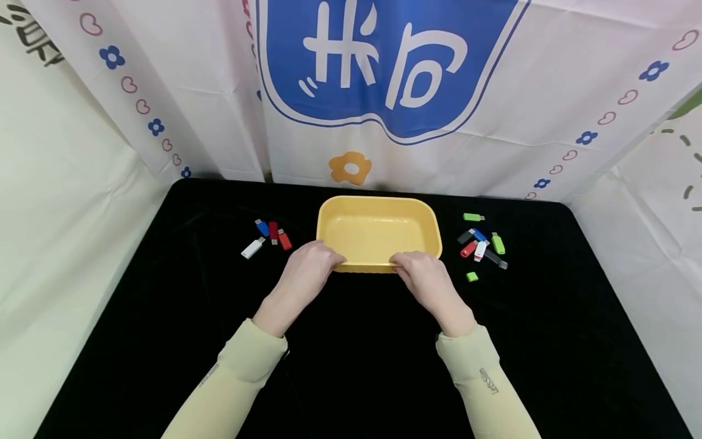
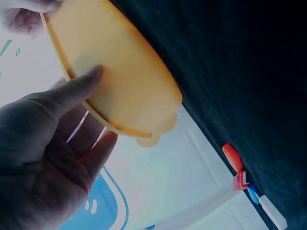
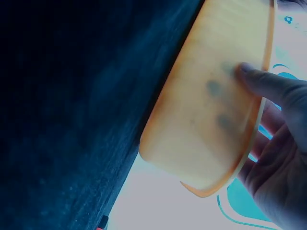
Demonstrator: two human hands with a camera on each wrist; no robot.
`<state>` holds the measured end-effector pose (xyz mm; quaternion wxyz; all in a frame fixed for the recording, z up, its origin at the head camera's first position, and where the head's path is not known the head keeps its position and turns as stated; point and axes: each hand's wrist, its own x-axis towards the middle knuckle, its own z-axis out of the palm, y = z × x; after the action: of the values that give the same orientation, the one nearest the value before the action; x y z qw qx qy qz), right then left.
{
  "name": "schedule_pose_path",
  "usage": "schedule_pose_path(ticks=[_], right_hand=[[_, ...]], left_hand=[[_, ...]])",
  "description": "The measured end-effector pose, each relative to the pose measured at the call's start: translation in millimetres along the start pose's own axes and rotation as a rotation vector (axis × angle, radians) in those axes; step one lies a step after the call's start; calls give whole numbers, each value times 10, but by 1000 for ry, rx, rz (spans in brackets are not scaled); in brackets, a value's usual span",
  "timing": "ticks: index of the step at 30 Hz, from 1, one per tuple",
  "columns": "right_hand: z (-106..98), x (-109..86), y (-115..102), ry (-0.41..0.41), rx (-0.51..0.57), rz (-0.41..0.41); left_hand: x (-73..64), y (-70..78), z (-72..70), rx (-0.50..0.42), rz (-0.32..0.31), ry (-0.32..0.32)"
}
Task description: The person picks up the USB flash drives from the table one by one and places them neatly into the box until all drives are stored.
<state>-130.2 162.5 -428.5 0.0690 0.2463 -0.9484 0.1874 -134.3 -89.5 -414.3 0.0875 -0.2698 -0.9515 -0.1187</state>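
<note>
A yellow rectangular plastic tub (image 1: pixel 378 228) with rounded corners sits near the back of the black-covered table, and its inside is bare. My left hand (image 1: pixel 309 268) grips the near rim toward the left corner. In the left wrist view, the left thumb (image 2: pixel 79 91) presses the outer wall while the other fingers go over the rim. My right hand (image 1: pixel 428 277) pinches the same rim farther right. Fingertip shadows show through the tub wall (image 3: pixel 201 139) in the right wrist view, with the right thumb (image 3: pixel 264 81) outside.
Left of the tub lie several USB sticks, including a white one (image 1: pixel 253 248) and a blue one (image 1: pixel 262 228). More USB sticks lie to its right, among them a green one (image 1: pixel 498 243); a small green piece (image 1: pixel 472 277) is nearer. A printed curtain (image 1: pixel 219 91) hangs behind the table.
</note>
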Motion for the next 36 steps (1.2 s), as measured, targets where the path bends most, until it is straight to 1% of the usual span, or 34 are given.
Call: schedule_pose_path(ticks=[7,15,23,28,31,36], right_hand=[[-9,-86,-83,-47,82,13],[-63,-167,-84,-113,104,19],[-111,-219,-32,-118,30,-6],[-126,-222,-27,-113,-2,-21],[-130,-219,-34,-115,-9,-24],[-116,-217,-38,-115,-3,-23]], left_hand=[[-92,-2,-49,-3,-15,-6],[-135,-21,-77,8,11,-37],[-168,-54,-94,20,18,-35],[-180,-64,-112,15,9,-54],[-185,-62,-130,8,-2,-71],[-200,-55,-158,18,-3,-90]])
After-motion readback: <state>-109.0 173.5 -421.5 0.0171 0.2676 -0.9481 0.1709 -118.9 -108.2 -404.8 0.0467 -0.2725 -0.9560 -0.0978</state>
